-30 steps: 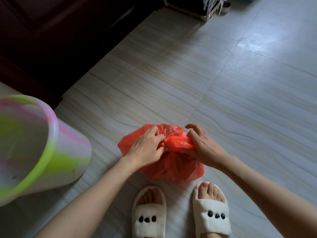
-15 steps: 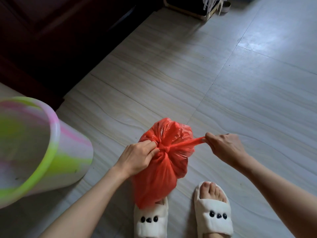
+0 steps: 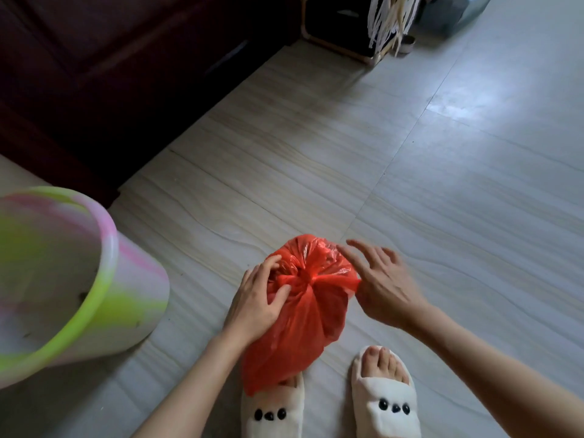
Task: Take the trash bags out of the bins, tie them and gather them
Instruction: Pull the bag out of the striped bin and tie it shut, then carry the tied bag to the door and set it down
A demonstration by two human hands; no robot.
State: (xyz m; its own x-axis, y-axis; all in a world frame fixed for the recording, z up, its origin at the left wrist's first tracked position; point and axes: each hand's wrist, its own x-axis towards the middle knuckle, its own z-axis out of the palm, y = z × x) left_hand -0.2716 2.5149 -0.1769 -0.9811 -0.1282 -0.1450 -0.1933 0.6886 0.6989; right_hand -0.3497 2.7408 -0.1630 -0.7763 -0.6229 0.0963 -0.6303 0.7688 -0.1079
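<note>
A red plastic trash bag (image 3: 303, 324) hangs low in front of me, knotted at its top, its bottom over my left slipper. My left hand (image 3: 256, 298) grips the bag at the knot, fingers pinching the gathered plastic. My right hand (image 3: 379, 282) hovers at the bag's right side with fingers spread, its palm near a loose red end; it holds nothing. A pink, green and white plastic bin (image 3: 72, 279) stands at the left, with no bag in it.
My feet in white slippers (image 3: 388, 403) stand on pale floor tiles (image 3: 442, 184). Dark wooden furniture (image 3: 126, 74) fills the upper left. A wooden-framed stand with hanging white strips (image 3: 388, 26) sits at the top.
My right hand pulled a red end of the bag out to the right, then let it go and opened. The bag was lifted off the floor by my left hand.
</note>
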